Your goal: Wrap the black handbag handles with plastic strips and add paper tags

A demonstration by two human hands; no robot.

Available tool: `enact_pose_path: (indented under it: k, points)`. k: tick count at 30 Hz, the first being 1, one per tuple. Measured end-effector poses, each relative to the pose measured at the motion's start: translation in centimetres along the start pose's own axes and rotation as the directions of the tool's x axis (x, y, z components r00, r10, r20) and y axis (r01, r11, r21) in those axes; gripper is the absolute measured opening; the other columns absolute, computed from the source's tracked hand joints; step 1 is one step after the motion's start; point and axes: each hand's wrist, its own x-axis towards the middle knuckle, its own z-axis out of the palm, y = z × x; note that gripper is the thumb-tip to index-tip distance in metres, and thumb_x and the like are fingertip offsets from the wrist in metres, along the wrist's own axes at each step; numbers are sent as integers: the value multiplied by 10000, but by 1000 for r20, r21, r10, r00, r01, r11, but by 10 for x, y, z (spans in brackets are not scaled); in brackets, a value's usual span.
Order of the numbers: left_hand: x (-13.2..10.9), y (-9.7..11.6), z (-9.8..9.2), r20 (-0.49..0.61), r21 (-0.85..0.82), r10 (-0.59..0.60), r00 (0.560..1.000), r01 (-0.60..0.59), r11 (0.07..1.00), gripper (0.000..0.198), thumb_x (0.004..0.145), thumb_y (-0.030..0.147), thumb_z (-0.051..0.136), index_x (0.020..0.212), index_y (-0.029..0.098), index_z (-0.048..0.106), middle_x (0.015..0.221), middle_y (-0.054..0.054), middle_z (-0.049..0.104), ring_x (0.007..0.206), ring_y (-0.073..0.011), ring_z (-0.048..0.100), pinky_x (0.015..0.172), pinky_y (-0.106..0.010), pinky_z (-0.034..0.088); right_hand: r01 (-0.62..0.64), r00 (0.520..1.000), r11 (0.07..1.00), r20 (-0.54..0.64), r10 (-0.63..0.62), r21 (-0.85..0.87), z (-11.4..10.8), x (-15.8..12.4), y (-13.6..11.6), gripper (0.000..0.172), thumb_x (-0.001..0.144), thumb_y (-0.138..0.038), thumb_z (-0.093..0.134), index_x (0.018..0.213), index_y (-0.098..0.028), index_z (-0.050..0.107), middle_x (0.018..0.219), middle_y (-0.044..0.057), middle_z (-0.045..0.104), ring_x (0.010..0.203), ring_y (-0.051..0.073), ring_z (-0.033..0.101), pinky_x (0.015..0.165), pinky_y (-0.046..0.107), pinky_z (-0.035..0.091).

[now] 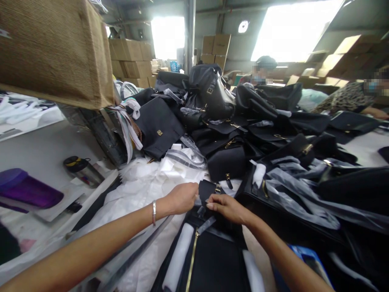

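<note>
A black bag (220, 259) lies right in front of me, with a gold zipper (192, 259) down its face and white wrapped rolls along both sides. My left hand (184, 198) is closed in a fist at the left edge of the bag's small black flap (207, 189); some clear film shows by its fingers. Thumb and fingers of my right hand (227, 207) are pinched together at the flap's right side, just below a gold buckle (217, 188). What either hand grips is too small to make out. A clear plastic strip (207, 224) lies across the bag below the hands.
Black bags (159, 127) are heaped ahead and to the right. White wrapping sheets (146, 182) lie left of the bag. A purple container (30, 188) and a dark bottle (83, 170) are at left, under a brown sack-covered block (54, 48). Two people work beyond the heap.
</note>
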Motion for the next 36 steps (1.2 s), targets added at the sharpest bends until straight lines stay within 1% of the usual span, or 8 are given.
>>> enact_pose_path:
  k: [4, 13, 16, 19, 21, 27, 31, 36]
  points:
    - [6, 7, 6, 44, 12, 20, 999, -21, 1000, 107, 801, 158, 484, 777, 193, 582, 789, -62, 659, 743, -220, 596, 618, -293, 345, 15, 1000, 998, 24, -14, -59, 0, 5, -6, 195, 878, -340, 565, 757, -192, 600, 692, -32, 547, 680, 150, 504, 628, 241, 346]
    - [14, 7, 42, 74, -66, -34, 997, 39, 997, 90, 777, 245, 561, 820, 178, 603, 786, -64, 674, 708, -213, 590, 578, -280, 330, -24, 1000, 997, -20, 22, -72, 8, 8, 4, 154, 803, -225, 654, 669, -189, 587, 643, -33, 560, 647, 149, 520, 605, 241, 350]
    - [15, 9, 42, 88, -121, -45, 995, 56, 991, 84, 786, 237, 543, 792, 176, 602, 762, -50, 660, 685, -193, 574, 575, -272, 331, -11, 997, 1000, -70, 11, -5, 8, -4, 4, 56, 841, -208, 595, 880, -194, 634, 806, 1, 645, 774, 169, 587, 690, 250, 413]
    - [17, 13, 39, 107, -199, -45, 993, 66, 978, 88, 762, 190, 522, 702, 177, 585, 701, -22, 629, 653, -168, 552, 572, -264, 331, 51, 997, 971, -73, -35, 235, 11, -13, 1, 354, 897, -227, 523, 1250, -211, 521, 1032, 48, 667, 946, 187, 618, 822, 296, 444]
    - [19, 14, 39, 122, -267, -46, 991, 77, 961, 77, 722, 175, 538, 652, 180, 569, 655, 4, 606, 636, -152, 542, 558, -252, 333, 70, 996, 912, -76, -43, 404, 16, -13, 0, 490, 881, -256, 571, 1351, -209, 443, 1048, 62, 666, 965, 200, 623, 841, 321, 447]
    - [19, 9, 49, 135, -414, -162, 978, 204, 887, 25, 638, 171, 592, 629, 174, 569, 573, 27, 579, 589, -145, 542, 512, -232, 348, 7, 994, 871, -98, 47, 492, 32, 4, 12, 585, 745, -275, 728, 1288, -191, 524, 708, -49, 583, 626, 130, 533, 592, 238, 358]
    - [19, 5, 54, 39, -440, -300, 953, 286, 851, 132, 611, 190, 633, 724, 187, 566, 694, 12, 626, 712, -180, 590, 590, -246, 402, -22, 997, 867, -50, 53, 498, 30, 12, 18, 585, 726, -303, 740, 1259, -171, 539, 638, -83, 520, 564, 104, 462, 558, 224, 316]
    - [5, 9, 58, -80, -493, -271, 959, 198, 847, 173, 648, 332, 572, 766, 219, 515, 812, -39, 647, 856, -258, 619, 758, -347, 469, -111, 984, 925, -90, 153, 364, 30, 2, 0, 329, 728, -202, 730, 1049, -204, 656, 632, -85, 515, 582, 103, 486, 579, 215, 357]
